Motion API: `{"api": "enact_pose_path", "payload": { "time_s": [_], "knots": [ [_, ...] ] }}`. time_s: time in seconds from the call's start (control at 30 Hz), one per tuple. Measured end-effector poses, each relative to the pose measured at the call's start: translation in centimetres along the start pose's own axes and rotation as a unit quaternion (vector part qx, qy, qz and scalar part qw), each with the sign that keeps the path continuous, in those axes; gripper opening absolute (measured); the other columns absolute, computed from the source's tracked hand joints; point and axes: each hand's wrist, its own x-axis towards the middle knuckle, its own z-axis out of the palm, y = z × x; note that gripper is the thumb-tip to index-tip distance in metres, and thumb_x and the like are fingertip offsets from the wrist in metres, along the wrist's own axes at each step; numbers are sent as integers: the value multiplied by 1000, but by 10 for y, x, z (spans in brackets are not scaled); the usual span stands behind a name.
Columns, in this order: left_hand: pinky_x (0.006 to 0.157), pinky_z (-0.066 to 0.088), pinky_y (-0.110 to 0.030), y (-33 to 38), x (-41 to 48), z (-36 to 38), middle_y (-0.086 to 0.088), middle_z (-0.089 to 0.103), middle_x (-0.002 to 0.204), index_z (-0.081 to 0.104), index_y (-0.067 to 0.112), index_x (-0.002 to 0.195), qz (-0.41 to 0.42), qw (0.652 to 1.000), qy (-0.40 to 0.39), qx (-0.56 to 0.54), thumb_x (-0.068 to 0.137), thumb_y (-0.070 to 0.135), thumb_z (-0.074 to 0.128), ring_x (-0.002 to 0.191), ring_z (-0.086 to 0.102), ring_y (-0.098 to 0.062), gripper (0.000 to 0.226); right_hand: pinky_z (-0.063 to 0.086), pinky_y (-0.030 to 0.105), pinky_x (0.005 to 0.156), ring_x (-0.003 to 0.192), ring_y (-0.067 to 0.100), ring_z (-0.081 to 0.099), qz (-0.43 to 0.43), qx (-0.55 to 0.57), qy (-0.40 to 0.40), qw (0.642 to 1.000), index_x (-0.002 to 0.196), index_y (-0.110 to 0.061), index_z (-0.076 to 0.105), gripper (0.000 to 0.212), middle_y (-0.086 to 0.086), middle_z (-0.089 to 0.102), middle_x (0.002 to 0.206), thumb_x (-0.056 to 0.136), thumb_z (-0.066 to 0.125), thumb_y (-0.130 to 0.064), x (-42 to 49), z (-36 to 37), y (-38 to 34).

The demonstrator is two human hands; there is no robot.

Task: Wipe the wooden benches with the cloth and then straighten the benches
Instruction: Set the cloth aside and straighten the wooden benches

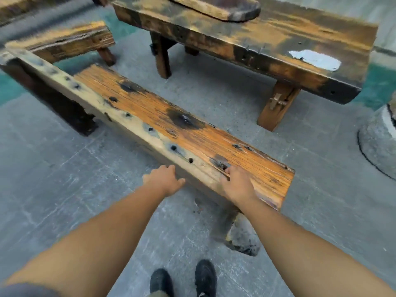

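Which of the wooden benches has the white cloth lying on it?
The big dark-stained wooden bench at the back; the white cloth lies near its right end. The orange plank bench under both hands carries none.

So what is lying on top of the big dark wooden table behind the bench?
On the dark wooden table lie a white cloth near its right end and a rounded wooden board, partly cut off by the frame edge.

Bench (192,133): worn orange wood, scorched patches; floor (64,179) seemingly matt concrete
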Motion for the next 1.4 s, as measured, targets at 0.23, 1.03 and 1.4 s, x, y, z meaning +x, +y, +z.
{"api": "enact_pose_path", "payload": {
  "time_s": [0.23,1.03,1.4],
  "knots": [
    [95,48,-44,-202,-67,-8,-8,56,135,45,17,136,-141,980,78,-120,92,55,50,122,54,-30,59,46,35,85,107,28,59,-203,-46,-157,965,117,-15,55,29,7,62,115,93,52,-31,6,83,-212],
    [87,52,-42,-642,25,-92,-8,64,116,54,12,124,-245,917,166,-267,94,42,51,105,61,-28,43,51,36,83,93,21,62,-307,-95,-261,910,112,-21,59,25,-3,67,95,90,52,-30,73,339,-676],
    [84,49,-39,-855,219,-241,-10,62,121,54,14,121,-278,917,135,-252,93,39,50,109,60,-31,38,49,35,86,103,24,61,-361,-141,-252,886,115,-16,58,26,4,64,115,93,53,-29,262,431,-927]
  ]
}}
